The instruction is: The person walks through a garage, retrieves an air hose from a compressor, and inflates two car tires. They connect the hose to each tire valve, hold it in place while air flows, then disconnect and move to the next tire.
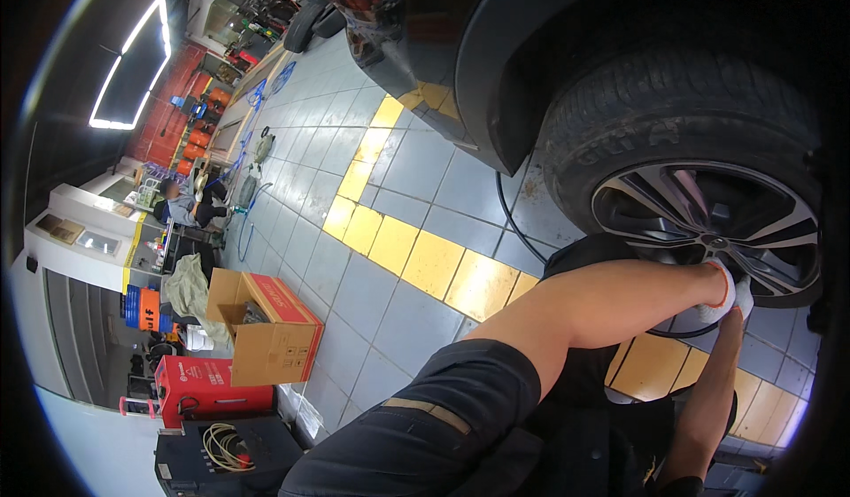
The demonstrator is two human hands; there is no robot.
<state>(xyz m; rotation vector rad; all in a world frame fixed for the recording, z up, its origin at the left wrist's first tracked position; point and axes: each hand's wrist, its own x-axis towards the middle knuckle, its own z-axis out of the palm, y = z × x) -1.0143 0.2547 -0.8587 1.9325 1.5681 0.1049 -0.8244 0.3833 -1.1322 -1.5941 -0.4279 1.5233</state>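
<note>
A car wheel with a black tire and a multi-spoke silver and black rim fills the right side, under a dark car body. Both hands wear whitish knit gloves and meet close together at the lower part of the rim, just below its hub. My left hand has an orange cuff edge; its fingers curl in toward the spokes. Beside it, my right hand is closed as well, nearly touching the left. Whatever they grip is hidden behind the gloves. A black hose curves on the floor just below the hands.
Yellow tile lines cross the grey tiled floor. To the left stand an open cardboard box, a red case and a black cabinet with a coiled cable on it. Farther back, another person sits near a bench. Loose tires lie at the back.
</note>
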